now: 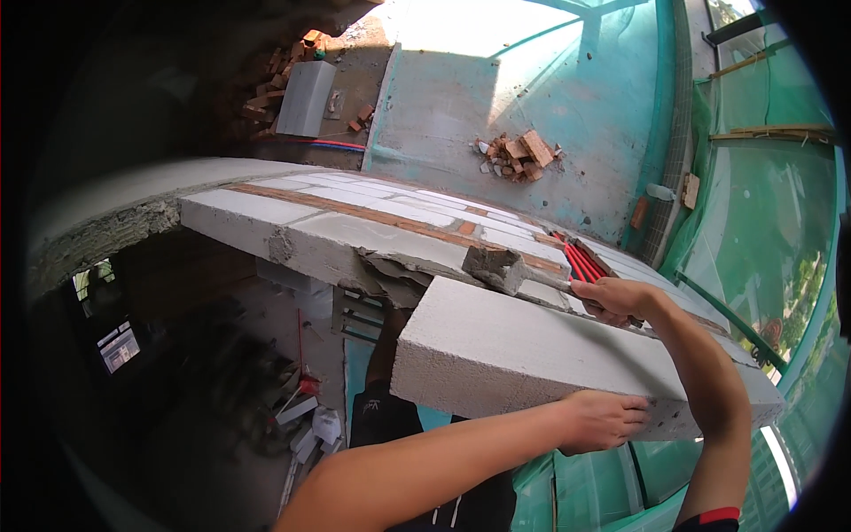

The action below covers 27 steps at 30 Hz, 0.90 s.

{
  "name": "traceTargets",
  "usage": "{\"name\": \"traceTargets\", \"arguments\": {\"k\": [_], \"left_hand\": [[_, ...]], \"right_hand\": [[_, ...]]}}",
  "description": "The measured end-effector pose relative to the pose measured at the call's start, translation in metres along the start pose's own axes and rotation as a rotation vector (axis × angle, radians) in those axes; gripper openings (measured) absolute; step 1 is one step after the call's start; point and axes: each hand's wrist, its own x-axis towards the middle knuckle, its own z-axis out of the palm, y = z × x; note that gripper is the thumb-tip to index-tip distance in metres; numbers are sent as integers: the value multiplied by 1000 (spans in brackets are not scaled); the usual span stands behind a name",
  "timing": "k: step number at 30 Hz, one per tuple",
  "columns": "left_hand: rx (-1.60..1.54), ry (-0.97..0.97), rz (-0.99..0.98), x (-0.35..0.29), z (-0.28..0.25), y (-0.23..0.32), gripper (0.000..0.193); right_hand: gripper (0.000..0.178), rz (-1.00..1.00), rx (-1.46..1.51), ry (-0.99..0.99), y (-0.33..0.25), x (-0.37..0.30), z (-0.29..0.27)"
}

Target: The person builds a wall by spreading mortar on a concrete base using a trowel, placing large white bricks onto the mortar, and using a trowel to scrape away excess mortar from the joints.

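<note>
A long white lightweight concrete block (541, 346) rests on top of the wall, its near face toward me. My left hand (605, 419) lies against that near face by the lower edge, fingers curled onto the block; the fingertips are partly hidden. Above the block, my right hand (612, 299) is closed round the handle of a trowel (495, 269). The trowel's blade is coated in grey mortar and sits over the wall beside the block's far edge. Wet mortar (394, 275) is spread on the wall top left of the block, bulging over its near edge.
The wall (257, 213) runs across with white blocks and a reddish brick strip. Red conduits (581, 260) stand near my right hand. Beyond lies a pile of broken bricks (523, 157) on the floor. Green netting (767, 195) hangs at right. Rubble (306, 426) lies below left.
</note>
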Motion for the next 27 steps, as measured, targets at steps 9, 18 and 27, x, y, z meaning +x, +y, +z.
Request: {"name": "traceTargets", "arguments": {"k": [9, 18, 27], "left_hand": [[34, 190, -55, -2, 16, 5, 31], [-181, 474, -223, -48, -28, 114, 22], [-414, 514, -1120, -328, -10, 204, 22]], "right_hand": [[60, -35, 100, -56, -106, 29, 25], [64, -150, 236, 5, -170, -61, 53], [62, -348, 703, -104, -139, -195, 223]]}}
